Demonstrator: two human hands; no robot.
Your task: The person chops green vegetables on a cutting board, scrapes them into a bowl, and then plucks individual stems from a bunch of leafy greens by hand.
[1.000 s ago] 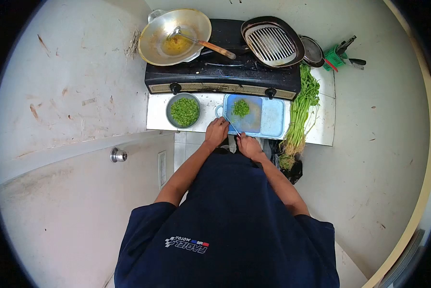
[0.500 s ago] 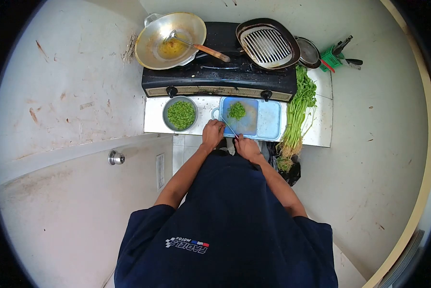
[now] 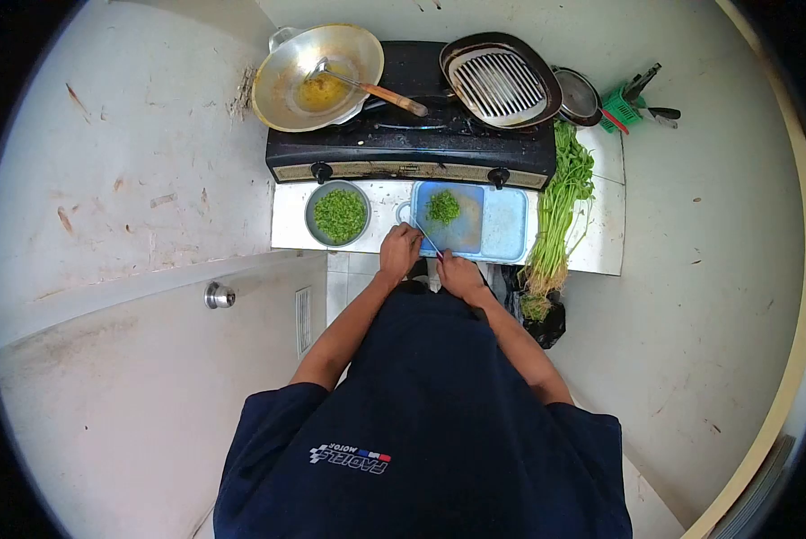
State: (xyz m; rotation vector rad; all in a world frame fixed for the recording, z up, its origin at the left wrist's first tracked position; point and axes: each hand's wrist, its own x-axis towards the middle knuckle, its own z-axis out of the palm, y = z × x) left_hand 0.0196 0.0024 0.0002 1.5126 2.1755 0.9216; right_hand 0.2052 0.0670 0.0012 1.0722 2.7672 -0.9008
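My right hand (image 3: pixel 460 275) is closed round the handle of a knife (image 3: pixel 429 239), whose thin blade slants up and left over the near left edge of the blue cutting board (image 3: pixel 508 225). Close to the blade, my left hand (image 3: pixel 400 251) has its fingers pressed together at the board's corner. Whatever they pinch is too small to make out. Farther back on the board lies a small heap of chopped greens (image 3: pixel 443 207). Left of the board, a grey bowl (image 3: pixel 311 230) holds more chopped greens (image 3: pixel 341 216).
Behind the board stands a black gas stove (image 3: pixel 407 148) bearing a wok (image 3: pixel 273 90) with a wooden-handled ladle (image 3: pixel 389 95), and a grill pan (image 3: pixel 502 83). Long leafy stalks (image 3: pixel 555 216) with roots hang over the counter's right edge. A green basket (image 3: pixel 620 110) holds utensils.
Both hands and the knife stay in nearly the same place. The whole view has shifted very slightly.
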